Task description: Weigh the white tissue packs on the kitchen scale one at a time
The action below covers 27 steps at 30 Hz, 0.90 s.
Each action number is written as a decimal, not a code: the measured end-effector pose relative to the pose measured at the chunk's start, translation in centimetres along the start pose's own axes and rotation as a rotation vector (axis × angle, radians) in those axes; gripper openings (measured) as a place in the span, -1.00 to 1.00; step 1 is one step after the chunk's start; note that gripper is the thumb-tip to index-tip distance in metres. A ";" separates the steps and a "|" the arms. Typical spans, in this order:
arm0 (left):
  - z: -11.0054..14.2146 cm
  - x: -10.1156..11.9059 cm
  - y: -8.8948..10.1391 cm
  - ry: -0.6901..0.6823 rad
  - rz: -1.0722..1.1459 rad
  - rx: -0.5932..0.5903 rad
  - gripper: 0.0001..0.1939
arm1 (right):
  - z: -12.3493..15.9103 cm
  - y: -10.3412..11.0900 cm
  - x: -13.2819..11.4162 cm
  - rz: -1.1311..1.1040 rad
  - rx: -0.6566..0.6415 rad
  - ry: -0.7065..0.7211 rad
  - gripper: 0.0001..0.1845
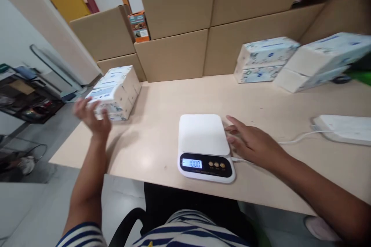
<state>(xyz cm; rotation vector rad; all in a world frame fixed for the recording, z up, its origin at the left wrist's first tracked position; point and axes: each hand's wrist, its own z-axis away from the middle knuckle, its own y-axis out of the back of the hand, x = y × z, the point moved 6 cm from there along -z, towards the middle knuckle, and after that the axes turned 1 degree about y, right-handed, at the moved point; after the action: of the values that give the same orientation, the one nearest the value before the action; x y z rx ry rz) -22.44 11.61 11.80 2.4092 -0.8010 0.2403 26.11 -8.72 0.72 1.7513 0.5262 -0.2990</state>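
Observation:
A white digital scale [204,135] lies near the table's front edge, its pan bare and its lit display [191,163] reading about 100.0, perhaps with a minus sign. Just right of the pan is my right hand [246,139], fingers apart and holding nothing; whether the fingertips touch the scale I cannot tell. At the left, my left hand [94,117] is slightly blurred, its fingers spread by the near end of a stack of tissue packs [127,94]. Contact with that stack is unclear. The packs are white with a blue floral print.
More tissue packs [268,56] are stacked at the back right, beside another pair [327,56]. Cardboard boxes [174,56] wall the table's [162,123] back edge. A small orange box [139,27] rests on one. A white power strip [348,128] lies right, with a white cable [298,137].

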 end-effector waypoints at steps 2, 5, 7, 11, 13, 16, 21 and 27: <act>1.5 -0.2 -0.4 -0.035 -0.154 -0.013 -0.58 | 0.2 -0.1 0.6 0.020 0.037 -0.024 -0.03; 3.2 -0.7 -3.9 -0.015 -0.250 -0.178 -0.56 | 0.6 0.2 0.7 0.047 0.109 -0.029 -0.01; 3.6 -1.5 -5.6 0.019 -0.257 -0.213 -0.49 | 0.8 0.6 0.4 0.062 0.139 -0.010 -0.01; 3.5 -3.1 -5.6 -0.004 -0.257 -0.132 -0.30 | 1.3 0.9 -0.1 0.097 0.177 0.014 -0.04; 3.4 -3.6 -4.9 -0.043 -0.239 -0.104 -0.20 | 1.4 0.8 -0.2 0.102 0.173 0.012 -0.05; 3.3 -4.1 -4.5 -0.079 -0.226 -0.103 -0.07 | 1.3 0.3 -0.1 0.085 0.150 -0.013 -0.02; 2.7 -4.8 -4.9 -0.101 -0.249 -0.085 -0.08 | 1.2 0.1 0.6 0.040 0.134 -0.101 -0.01; 2.6 -5.1 -5.0 -0.120 -0.258 -0.065 -0.23 | 1.3 -0.1 1.3 0.003 0.147 -0.096 -0.07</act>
<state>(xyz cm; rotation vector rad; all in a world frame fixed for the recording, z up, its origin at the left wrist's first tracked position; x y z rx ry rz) -23.59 15.84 5.63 2.4509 -0.5320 -0.0315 27.22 -9.68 -0.29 1.8691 0.4416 -0.4263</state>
